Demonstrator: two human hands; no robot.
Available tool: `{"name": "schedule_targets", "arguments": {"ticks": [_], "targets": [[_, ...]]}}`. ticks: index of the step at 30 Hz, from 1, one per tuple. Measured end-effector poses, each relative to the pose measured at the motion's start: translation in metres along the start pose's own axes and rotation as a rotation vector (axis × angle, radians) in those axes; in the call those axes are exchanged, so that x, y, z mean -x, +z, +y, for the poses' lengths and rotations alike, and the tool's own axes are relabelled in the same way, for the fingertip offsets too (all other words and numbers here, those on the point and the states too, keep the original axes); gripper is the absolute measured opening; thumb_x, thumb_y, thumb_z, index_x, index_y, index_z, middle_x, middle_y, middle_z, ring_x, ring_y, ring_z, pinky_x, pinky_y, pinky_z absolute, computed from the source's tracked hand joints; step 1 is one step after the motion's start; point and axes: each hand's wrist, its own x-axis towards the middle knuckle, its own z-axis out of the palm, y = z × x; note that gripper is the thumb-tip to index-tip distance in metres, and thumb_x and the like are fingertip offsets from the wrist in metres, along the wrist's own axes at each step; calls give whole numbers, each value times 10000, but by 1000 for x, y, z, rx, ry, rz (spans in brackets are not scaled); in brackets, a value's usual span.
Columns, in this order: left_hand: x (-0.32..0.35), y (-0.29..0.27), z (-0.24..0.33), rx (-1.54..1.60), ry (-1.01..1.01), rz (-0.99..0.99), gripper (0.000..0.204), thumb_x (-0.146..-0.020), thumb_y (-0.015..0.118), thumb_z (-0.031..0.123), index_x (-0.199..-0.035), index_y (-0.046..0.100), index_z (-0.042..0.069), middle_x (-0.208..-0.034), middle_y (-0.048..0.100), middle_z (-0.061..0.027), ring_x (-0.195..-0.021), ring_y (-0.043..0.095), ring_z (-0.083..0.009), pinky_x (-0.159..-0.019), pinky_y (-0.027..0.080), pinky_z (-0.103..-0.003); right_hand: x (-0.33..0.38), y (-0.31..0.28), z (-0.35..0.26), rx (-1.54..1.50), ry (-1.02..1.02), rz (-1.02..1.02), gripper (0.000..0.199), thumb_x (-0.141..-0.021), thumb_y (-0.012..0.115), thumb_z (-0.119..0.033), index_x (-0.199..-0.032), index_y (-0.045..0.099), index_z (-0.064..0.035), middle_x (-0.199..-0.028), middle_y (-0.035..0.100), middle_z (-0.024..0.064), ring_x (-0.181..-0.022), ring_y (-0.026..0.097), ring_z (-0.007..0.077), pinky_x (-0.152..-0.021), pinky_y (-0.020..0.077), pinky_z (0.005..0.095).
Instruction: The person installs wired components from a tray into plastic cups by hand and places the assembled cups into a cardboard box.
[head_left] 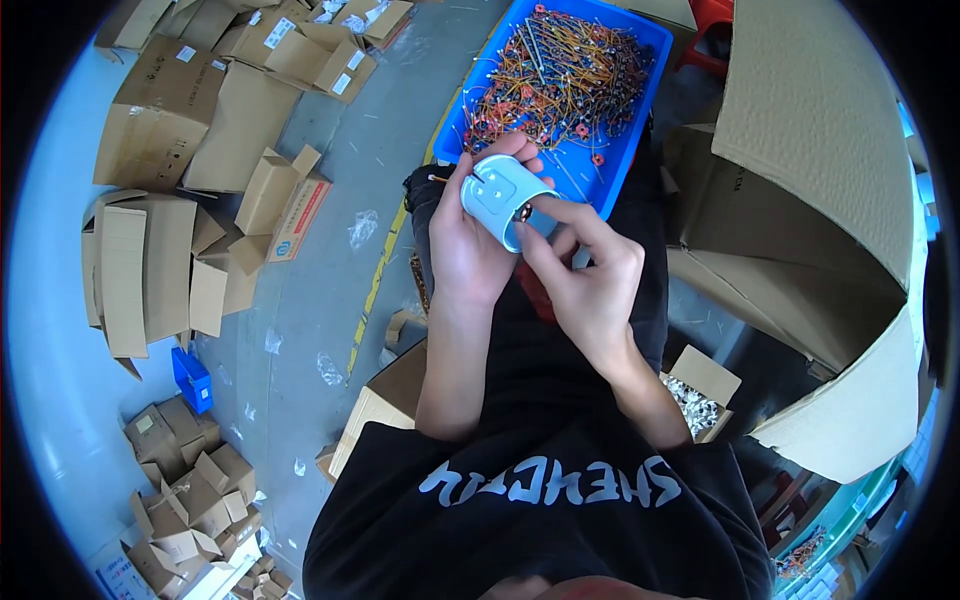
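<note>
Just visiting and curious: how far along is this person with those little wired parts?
Done: can't tell, no finished pile shows. In hand: the left hand holds a pale blue housing while the right hand works a small part into its open end. Left: the blue tray holds a big heap of wired parts.

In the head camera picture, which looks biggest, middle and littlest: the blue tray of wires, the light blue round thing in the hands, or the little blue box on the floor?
1. Blue tray, clearly biggest.
2. Light blue round part, held by left hand and right hand.
3. Small blue box.
The last two look close, and the part is nearer the camera, so that order is unsure.
</note>
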Motion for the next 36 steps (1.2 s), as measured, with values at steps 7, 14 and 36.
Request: {"name": "schedule_targets", "arguments": {"ticks": [7,14,36], "targets": [[-5,-4,-12,94,-99,13,498,-1005,279,336,-1271,477,-37,-1153,587,-155,-1047,565,-252,-946,450,-393,-6,-2,16,147,-93,55,174,-737,756,-50,-878,665,-1,-484,496,48,-412,483,112,-421,371,238],[-9,-7,-17,78,-82,23,518,-999,277,355,-1263,482,-41,-1131,596,-150,-1015,577,-250,-926,461,-388,-10,-1,13,289,-230,82,159,-743,756,-109,-821,649,-22,-506,522,57,-418,516,153,-418,394,268],[-10,-10,-23,-411,133,183,495,-985,280,335,-1187,531,-41,-1068,605,-135,-1004,570,-226,-907,442,-369,-10,-2,27,328,-142,-34,151,-748,720,-100,-811,610,-18,-591,583,118,-528,591,291,-508,475,341]]}}
